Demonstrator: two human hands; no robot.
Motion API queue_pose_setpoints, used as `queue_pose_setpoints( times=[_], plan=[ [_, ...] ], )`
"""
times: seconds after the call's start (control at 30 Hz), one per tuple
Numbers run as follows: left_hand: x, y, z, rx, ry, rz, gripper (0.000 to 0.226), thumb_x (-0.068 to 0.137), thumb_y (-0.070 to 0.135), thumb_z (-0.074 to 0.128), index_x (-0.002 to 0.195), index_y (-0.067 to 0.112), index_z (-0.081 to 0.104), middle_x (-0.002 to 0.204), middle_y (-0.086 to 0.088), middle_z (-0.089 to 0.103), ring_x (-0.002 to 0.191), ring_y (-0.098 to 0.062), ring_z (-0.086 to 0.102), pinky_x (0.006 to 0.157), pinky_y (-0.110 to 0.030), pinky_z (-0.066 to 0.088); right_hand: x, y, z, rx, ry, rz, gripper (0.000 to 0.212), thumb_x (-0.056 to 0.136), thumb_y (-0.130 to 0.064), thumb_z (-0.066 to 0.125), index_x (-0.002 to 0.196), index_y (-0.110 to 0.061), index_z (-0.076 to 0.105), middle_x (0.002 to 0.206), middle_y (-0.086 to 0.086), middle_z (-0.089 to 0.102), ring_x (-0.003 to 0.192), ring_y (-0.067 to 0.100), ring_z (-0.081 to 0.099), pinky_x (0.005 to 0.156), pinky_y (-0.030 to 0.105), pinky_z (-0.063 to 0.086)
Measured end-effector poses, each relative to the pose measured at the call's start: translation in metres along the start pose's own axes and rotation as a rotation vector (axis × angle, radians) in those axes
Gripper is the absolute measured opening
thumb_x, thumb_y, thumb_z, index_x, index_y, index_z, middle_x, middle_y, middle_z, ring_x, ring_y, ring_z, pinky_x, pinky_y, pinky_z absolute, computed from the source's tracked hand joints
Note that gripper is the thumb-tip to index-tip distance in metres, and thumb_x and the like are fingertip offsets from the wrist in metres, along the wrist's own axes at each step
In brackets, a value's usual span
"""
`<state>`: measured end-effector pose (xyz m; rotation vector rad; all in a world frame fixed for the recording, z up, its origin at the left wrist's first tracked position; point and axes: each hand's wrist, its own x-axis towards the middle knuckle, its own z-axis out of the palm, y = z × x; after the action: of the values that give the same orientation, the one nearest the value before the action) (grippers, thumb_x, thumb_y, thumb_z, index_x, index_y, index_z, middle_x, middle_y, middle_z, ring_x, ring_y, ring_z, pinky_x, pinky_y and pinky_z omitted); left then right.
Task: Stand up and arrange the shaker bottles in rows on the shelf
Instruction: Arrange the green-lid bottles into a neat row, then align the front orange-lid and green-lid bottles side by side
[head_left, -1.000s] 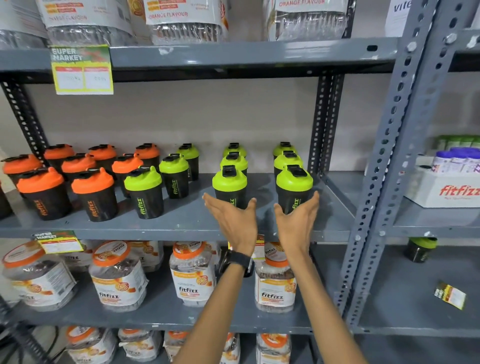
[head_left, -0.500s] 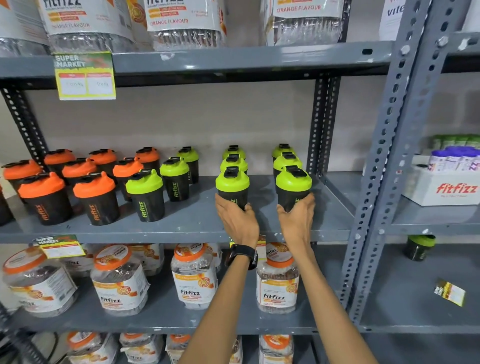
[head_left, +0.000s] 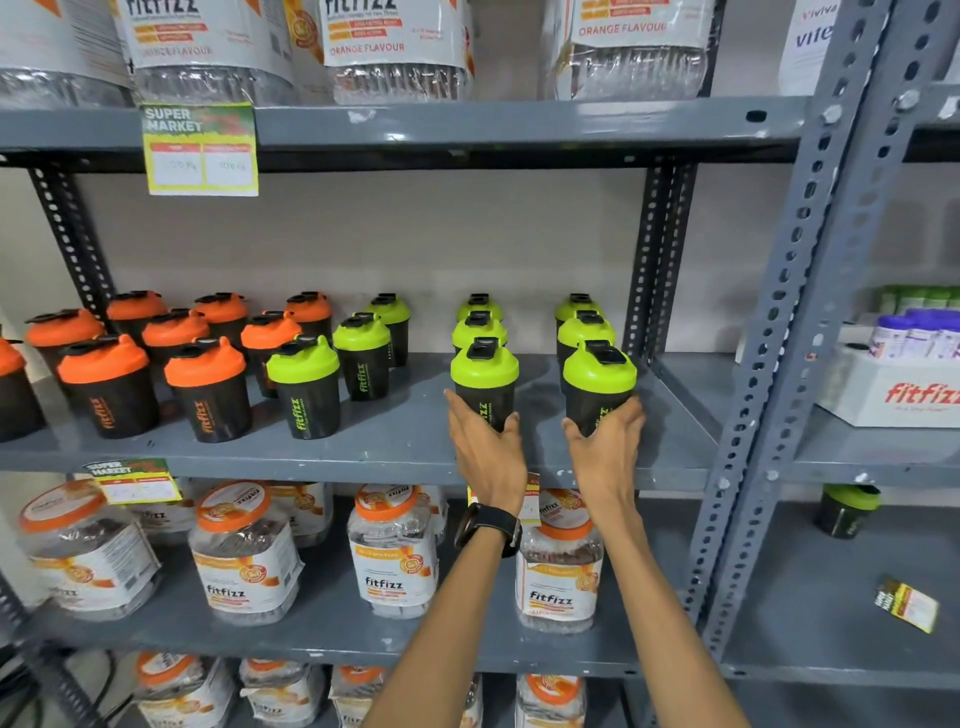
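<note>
Black shaker bottles stand upright on the grey middle shelf (head_left: 395, 452). Several with orange lids (head_left: 205, 389) fill the left part, three with green lids (head_left: 304, 387) stand in a slanted line beside them. On the right are two straight rows of green-lidded bottles. My left hand (head_left: 485, 449) is wrapped around the base of the front bottle of the left row (head_left: 484, 371). My right hand (head_left: 605, 449) grips the base of the front bottle of the right row (head_left: 599, 379). Both bottles rest on the shelf.
Fitfizz jars (head_left: 392, 551) line the shelf below and large packs (head_left: 395, 47) the shelf above. A perforated steel upright (head_left: 779, 364) borders the bay on the right. Beyond it are a white Fitfizz box (head_left: 893, 395), a lone green-lidded shaker (head_left: 844, 512) and a fallen price tag (head_left: 906, 605).
Both hands went from open palms hovering in front of the two front green bottles to closing around their bases. The view has shifted slightly closer.
</note>
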<state>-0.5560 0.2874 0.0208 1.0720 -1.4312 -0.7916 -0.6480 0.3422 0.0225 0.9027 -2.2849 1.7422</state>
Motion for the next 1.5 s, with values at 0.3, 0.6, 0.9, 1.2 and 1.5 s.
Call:
queue_pose_setpoints(
  times=[0.3, 0.6, 0.9, 1.2, 1.5],
  plan=[
    [-0.002, -0.004, 0.001, 0.000, 0.025, 0.003, 0.091, 0.089, 0.017, 0.071, 0.156, 0.005, 0.011, 0.159, -0.015, 0.031, 0.146, -0.031, 0.029, 0.113, -0.044, 0.034, -0.003, -0.001, -0.002, -0.030, 0.001, -0.016, 0.083, 0.081, -0.020, 0.079, 0.142, 0.002, 0.028, 0.134, 0.022, 0.045, 0.127, 0.041, 0.049, 0.102, 0.049, 0.047],
    [-0.002, -0.001, 0.001, 0.046, 0.039, -0.009, 0.093, 0.090, 0.019, 0.070, 0.157, 0.005, 0.007, 0.161, -0.013, 0.030, 0.147, -0.030, 0.028, 0.112, -0.045, 0.036, -0.004, -0.003, 0.000, -0.031, -0.009, 0.006, 0.085, 0.083, -0.019, 0.077, 0.146, 0.002, 0.024, 0.139, 0.023, 0.042, 0.127, 0.042, 0.050, 0.102, 0.051, 0.047],
    [-0.004, -0.003, 0.000, 0.047, 0.013, 0.015, 0.094, 0.089, 0.018, 0.071, 0.157, 0.004, 0.007, 0.160, -0.015, 0.030, 0.146, -0.033, 0.031, 0.114, -0.047, 0.036, -0.002, -0.002, -0.003, -0.020, -0.030, 0.004, 0.084, 0.083, -0.016, 0.076, 0.146, 0.003, 0.024, 0.139, 0.025, 0.042, 0.129, 0.043, 0.048, 0.104, 0.050, 0.045],
    [-0.007, 0.000, -0.006, 0.043, -0.018, 0.012, 0.107, 0.084, 0.028, 0.078, 0.157, 0.005, 0.003, 0.161, -0.015, 0.029, 0.147, -0.032, 0.030, 0.114, -0.043, 0.035, -0.012, -0.004, -0.011, 0.083, -0.057, 0.031, 0.108, 0.083, -0.022, 0.078, 0.156, -0.001, 0.001, 0.156, 0.024, 0.024, 0.144, 0.037, 0.029, 0.113, 0.042, 0.033],
    [-0.041, -0.034, -0.095, -0.118, 0.123, 0.136, 0.070, 0.100, 0.050, 0.045, 0.157, 0.022, 0.016, 0.165, 0.003, 0.021, 0.150, -0.008, 0.020, 0.122, -0.032, 0.022, -0.070, 0.003, -0.026, 0.271, 0.190, -0.272, 0.044, 0.097, -0.016, 0.059, 0.136, -0.003, 0.044, 0.131, 0.014, 0.051, 0.117, 0.008, 0.049, 0.096, 0.006, 0.037]
  ],
)
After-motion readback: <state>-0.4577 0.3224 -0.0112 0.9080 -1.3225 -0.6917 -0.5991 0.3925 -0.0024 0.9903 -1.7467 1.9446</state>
